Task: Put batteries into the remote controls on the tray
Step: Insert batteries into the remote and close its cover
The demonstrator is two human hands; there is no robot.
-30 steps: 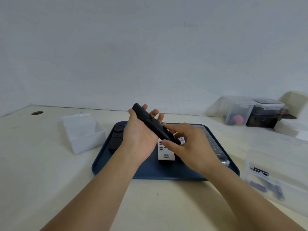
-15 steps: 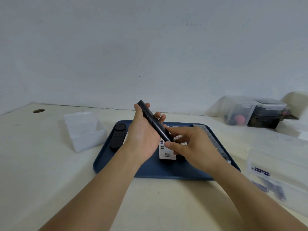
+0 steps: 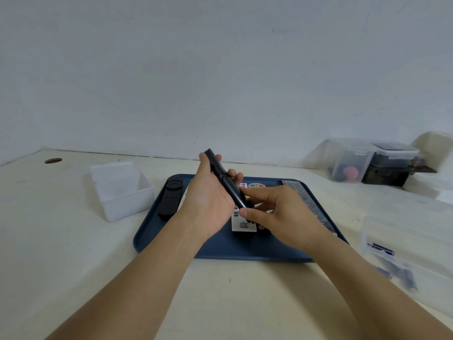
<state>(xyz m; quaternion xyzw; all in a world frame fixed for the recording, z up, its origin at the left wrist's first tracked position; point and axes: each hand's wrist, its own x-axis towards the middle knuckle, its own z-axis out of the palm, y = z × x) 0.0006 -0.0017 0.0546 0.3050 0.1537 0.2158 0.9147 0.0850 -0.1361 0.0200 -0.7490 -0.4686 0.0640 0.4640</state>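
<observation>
My left hand cradles the slim black remote above the tray so my right hand can pinch its lower end, probably to slide the battery cover.

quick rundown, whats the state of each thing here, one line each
slim black remote: lifted off the tray, tilted
left hand: grips the slim black remote
right hand: pinches its near end
black remote: flat on the tray's left side
white remote: flat on the tray, partly hidden
long grey remote: flat along the right rim
blue tray: flat on the table
clear box: open
</observation>
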